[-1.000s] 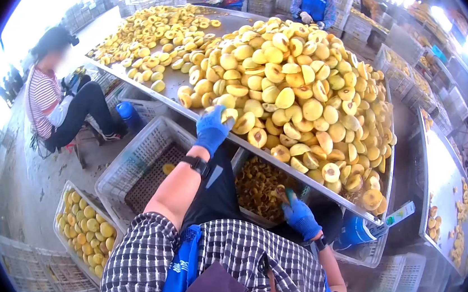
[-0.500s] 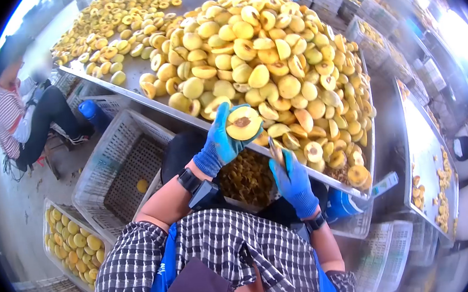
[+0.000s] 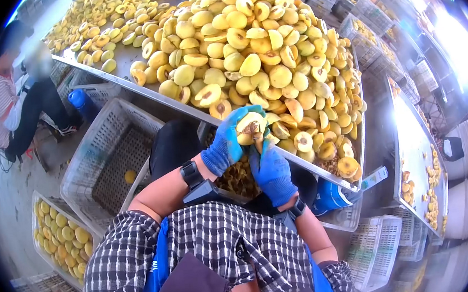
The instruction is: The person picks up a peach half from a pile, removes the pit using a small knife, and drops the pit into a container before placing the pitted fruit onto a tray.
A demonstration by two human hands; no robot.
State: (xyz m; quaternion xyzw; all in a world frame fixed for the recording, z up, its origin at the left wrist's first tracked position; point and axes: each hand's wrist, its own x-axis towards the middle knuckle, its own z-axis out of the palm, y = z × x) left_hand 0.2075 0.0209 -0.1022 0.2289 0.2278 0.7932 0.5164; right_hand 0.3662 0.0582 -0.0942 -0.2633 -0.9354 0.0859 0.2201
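Note:
My left hand [image 3: 229, 138], in a blue glove, is wrapped round a yellow peach half [image 3: 250, 126] with its cut face and brown pit hollow turned up. Close beside it, my right hand [image 3: 273, 170], gloved in blue too, is closed on a small knife [image 3: 258, 142]. The knife's tip meets the cut face near the pit; the fingers partly hide it. Just beyond both hands rises a heap of peach halves [image 3: 281, 76] on a metal table [image 3: 144, 89]. Under the hands, dark brown pit scraps [image 3: 238, 178] lie in a container, partly covered by my arms.
An upright grey plastic crate [image 3: 79, 178] with one peach half stands at left, beside a crate of peach halves [image 3: 62, 235]. A blue bucket [image 3: 329, 197] is under the table's right corner. Another person [image 3: 26, 98] sits at far left. A second metal table [image 3: 412, 157] stands right.
My right hand has moved up and left, bringing the knife from beside the peach half onto its cut face. The left hand has tilted the half toward it. The view has shifted slightly.

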